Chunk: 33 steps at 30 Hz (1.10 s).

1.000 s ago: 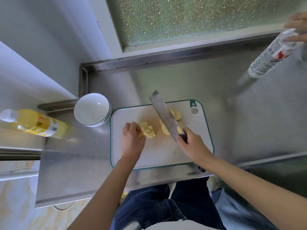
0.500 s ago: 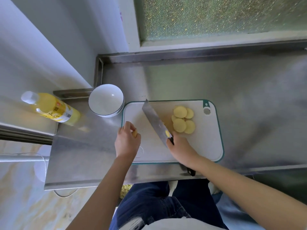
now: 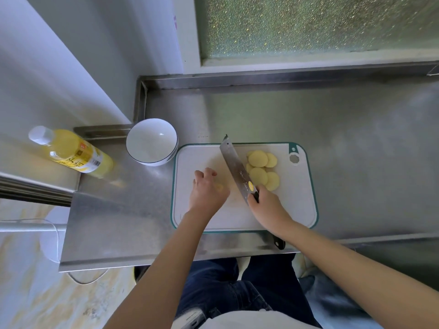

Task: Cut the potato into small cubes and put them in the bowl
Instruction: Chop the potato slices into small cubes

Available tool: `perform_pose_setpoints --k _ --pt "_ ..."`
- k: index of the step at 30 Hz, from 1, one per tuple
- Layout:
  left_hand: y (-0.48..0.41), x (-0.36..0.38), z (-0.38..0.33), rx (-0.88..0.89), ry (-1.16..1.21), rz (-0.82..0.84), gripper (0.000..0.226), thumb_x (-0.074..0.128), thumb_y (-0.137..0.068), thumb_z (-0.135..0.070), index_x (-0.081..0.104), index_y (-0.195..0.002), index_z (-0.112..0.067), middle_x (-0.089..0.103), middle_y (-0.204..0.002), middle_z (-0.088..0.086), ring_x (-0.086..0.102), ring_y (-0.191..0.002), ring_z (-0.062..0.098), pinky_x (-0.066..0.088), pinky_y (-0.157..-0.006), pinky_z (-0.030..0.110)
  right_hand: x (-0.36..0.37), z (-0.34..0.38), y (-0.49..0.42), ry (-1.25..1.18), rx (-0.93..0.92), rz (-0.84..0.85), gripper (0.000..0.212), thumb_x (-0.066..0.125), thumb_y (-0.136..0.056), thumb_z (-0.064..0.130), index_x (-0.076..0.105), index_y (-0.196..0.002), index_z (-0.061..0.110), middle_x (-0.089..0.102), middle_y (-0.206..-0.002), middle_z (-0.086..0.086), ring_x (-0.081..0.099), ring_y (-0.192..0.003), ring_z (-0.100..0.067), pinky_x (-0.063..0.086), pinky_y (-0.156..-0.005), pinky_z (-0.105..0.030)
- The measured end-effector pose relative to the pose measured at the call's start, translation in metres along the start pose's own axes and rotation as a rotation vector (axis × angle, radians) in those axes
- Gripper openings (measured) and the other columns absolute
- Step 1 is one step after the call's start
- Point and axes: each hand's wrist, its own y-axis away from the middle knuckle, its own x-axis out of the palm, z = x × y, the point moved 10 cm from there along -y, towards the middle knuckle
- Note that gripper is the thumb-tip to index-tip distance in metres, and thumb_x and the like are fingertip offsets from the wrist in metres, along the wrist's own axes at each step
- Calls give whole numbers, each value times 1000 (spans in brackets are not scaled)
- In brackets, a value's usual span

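Note:
Several round yellow potato slices (image 3: 261,169) lie overlapped on the right half of a white, green-rimmed cutting board (image 3: 294,205). My right hand (image 3: 266,205) grips the black handle of a cleaver (image 3: 235,167), whose blade slants across the board just left of the slices. My left hand (image 3: 209,191) is cupped over the board's left middle, with a bit of yellow potato (image 3: 219,187) showing under the fingers. A white bowl (image 3: 152,142) with a dark rim stands off the board's far left corner, and it looks empty.
A bottle of yellow liquid (image 3: 71,153) lies on its side at the left of the steel counter (image 3: 356,138). A raised steel lip and a frosted window (image 3: 308,24) border the back. The counter's front edge is near my legs.
The cut cubes seen a second ago are now under my cupped left hand. The cleaver has stayed left of the slices. The view has shifted; the other person's hand and water bottle are out of view.

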Motion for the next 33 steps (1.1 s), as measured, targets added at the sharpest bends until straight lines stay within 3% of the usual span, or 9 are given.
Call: perform_pose_setpoints --k 2,4,6,9,13,19,25,29,33 --pt "3 2 2 23 76 7 48 66 -80 -25 44 -122 -13 39 -122 8 46 -110 26 40 -89 30 1 1 2 24 -16 7 10 40 -96 18 41 -86 16 41 -64 5 41 -57 -9 26 -48 -19" --pt "6 0 7 -1 150 -3 45 66 -81 -16 47 -121 -11 40 -121 10 51 -102 26 40 -82 25 5 3 4 55 -33 29 8 39 -97 20 42 -92 13 47 -69 0 48 -64 -18 32 -51 -23" --pt "9 -2 15 -45 205 -18 41 65 -80 -10 50 -118 -10 43 -119 10 54 -93 24 41 -75 22 12 5 7 95 -52 56 10 39 -97 21 41 -92 13 49 -74 -4 49 -70 -23 34 -56 -30" --pt "11 -3 22 -80 254 -50 38 65 -79 -8 53 -115 -10 46 -116 9 55 -91 22 42 -76 22 23 10 9 140 -84 91 12 38 -97 21 39 -88 13 44 -66 1 45 -62 -20 31 -51 -26" --pt "15 -7 25 -68 189 -109 41 68 -77 -13 55 -115 -10 48 -115 8 49 -103 25 42 -83 27 28 18 7 170 -105 97 14 38 -97 22 37 -85 15 43 -63 2 41 -54 -11 29 -48 -24" --pt "20 0 28 -48 154 -86 56 74 -71 -15 52 -122 -12 41 -120 6 48 -108 26 46 -88 33 27 16 6 137 -73 86 14 39 -96 22 41 -87 12 46 -68 -1 45 -61 -18 32 -51 -26" --pt "17 -6 25 -42 227 -151 41 64 -81 -7 55 -121 -6 45 -117 9 54 -95 22 43 -80 20 21 13 3 123 -50 78 18 41 -96 23 48 -94 6 54 -79 -8 50 -69 -22 37 -60 -31" --pt "16 -5 19 -2 278 -170 40 63 -79 -2 58 -119 -2 43 -105 3 52 -82 16 43 -73 11 13 16 -3 107 -65 52 15 43 -96 22 44 -86 11 45 -68 1 45 -61 -13 32 -52 -23" --pt "17 -7 14 20 346 -206 39 70 -80 -10 60 -118 -4 44 -101 3 48 -72 7 39 -67 -2 18 16 -3 129 -82 78 13 42 -96 21 44 -89 10 45 -67 1 49 -68 -22 34 -54 -24"
